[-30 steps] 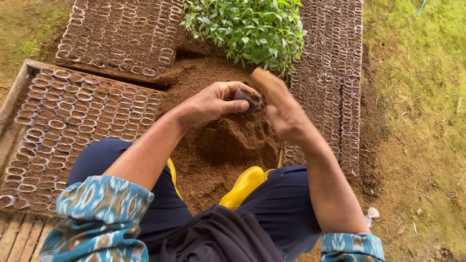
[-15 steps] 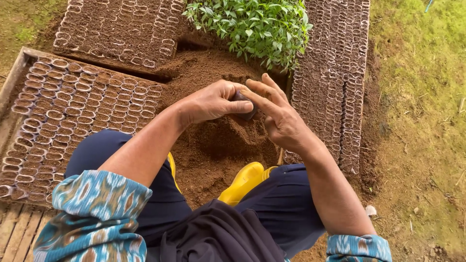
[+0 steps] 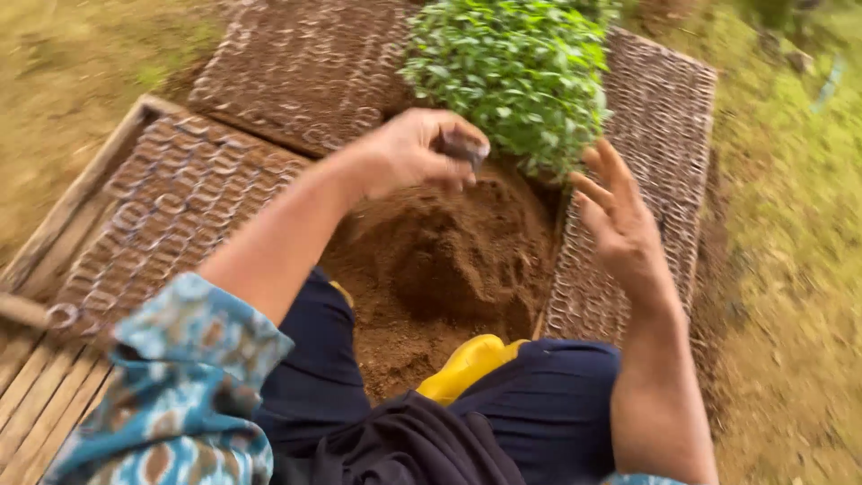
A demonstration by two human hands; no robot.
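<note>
My left hand (image 3: 417,151) is raised above the mound of brown soil (image 3: 449,260) and is closed around a small dark soil-filled pot (image 3: 465,146). My right hand (image 3: 620,220) hovers to the right of it, fingers spread, holding nothing, over the edge of the right bed of small pots (image 3: 660,135). A clump of green seedlings (image 3: 512,67) stands just behind both hands. The picture is motion-blurred.
Beds of small round soil-filled pots lie at the left (image 3: 171,216) and at the back (image 3: 305,67), with a wooden frame (image 3: 81,193) along the left one. A yellow boot (image 3: 462,364) shows between my knees. Grass (image 3: 790,269) lies to the right.
My hands have come apart. The left hand has lifted the small pot up off the soil mound; the right hand has let go and swung right with its fingers open.
</note>
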